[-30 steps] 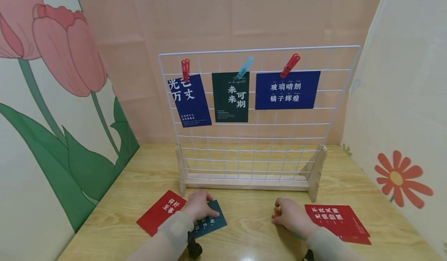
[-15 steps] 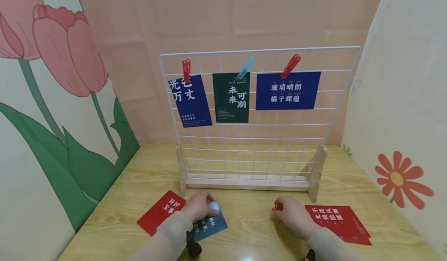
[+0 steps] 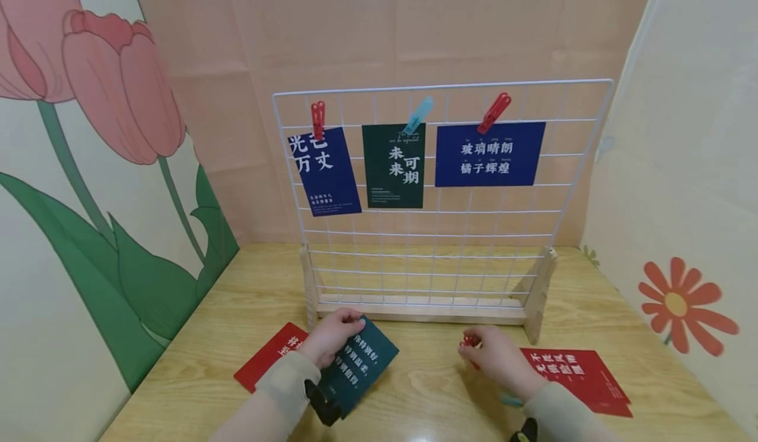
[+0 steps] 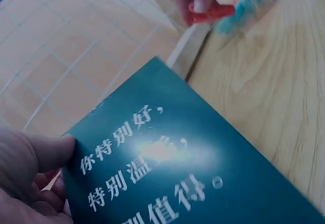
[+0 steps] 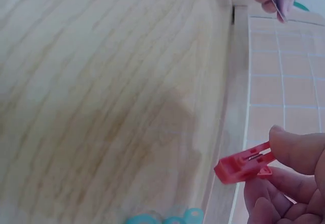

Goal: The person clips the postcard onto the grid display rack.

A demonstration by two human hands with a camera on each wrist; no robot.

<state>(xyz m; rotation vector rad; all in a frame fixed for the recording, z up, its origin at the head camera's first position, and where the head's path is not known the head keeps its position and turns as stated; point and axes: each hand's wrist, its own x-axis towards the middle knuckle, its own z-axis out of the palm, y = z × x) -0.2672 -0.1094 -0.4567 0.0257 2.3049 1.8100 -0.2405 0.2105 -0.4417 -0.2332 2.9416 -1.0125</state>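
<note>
Raised since the earlier frame, a dark-teal rectangular card (image 3: 362, 364) is pinched by the left hand (image 3: 328, 339) before the white wire rack (image 3: 435, 212), long axis slanting near-left; apart on its right, a red plastic clothespin (image 5: 242, 167) is gripped by the right hand (image 3: 500, 356).

"What's your left hand (image 3: 330, 339) doing?"
"Pinching. My left thumb (image 4: 51, 152) and left fingers (image 4: 50, 201) press close."
"And your right hand (image 3: 500, 358)?"
"Pinching too, right thumb (image 5: 299, 152) over curled right fingers (image 5: 293, 184). My left arm (image 3: 256, 404) and right arm (image 3: 565, 410) reach forward, hands well apart."
</note>
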